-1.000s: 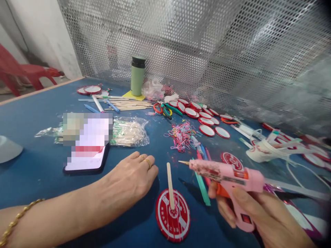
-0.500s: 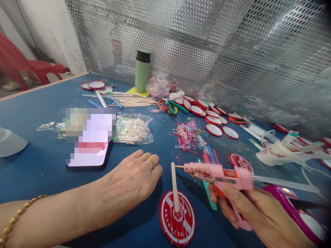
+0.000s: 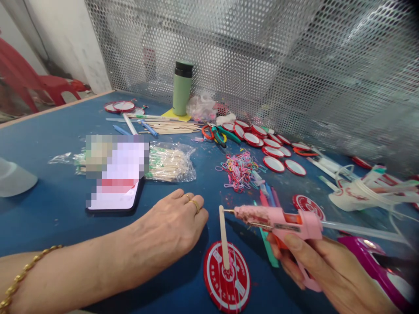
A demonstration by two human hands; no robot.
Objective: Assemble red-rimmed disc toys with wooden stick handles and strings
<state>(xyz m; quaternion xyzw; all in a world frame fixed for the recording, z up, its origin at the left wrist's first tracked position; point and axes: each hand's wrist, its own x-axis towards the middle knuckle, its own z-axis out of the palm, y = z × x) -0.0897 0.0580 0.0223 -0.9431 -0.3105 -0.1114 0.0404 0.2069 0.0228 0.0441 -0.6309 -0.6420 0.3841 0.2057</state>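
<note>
My right hand (image 3: 314, 266) grips a pink glue gun (image 3: 281, 220) with a clear glue stick in its back. The gun's metal nozzle meets or nearly meets the upper end of a flat wooden stick (image 3: 224, 235). That stick's lower end is over the middle of a round red disc (image 3: 225, 281) with white print; its upper part reaches past the rim. Left of the stick, my left hand (image 3: 178, 222) rests back up, its fingers curled under and mostly hidden. Whether they hold anything does not show; the stick is apart from them.
Beyond my left hand lie a phone (image 3: 118, 183) and a bag of wooden sticks (image 3: 172, 161). Coloured elastic bands (image 3: 240, 170), pliers (image 3: 216, 135) and several red-rimmed discs (image 3: 274, 164) spread behind. A green flask (image 3: 182, 89) stands by the perforated metal wall. A white cup (image 3: 350, 196) lies right.
The whole view has shifted slightly, so things sit a little farther right. The nozzle stays at the wooden stick's upper end, and both hands keep their poses.
</note>
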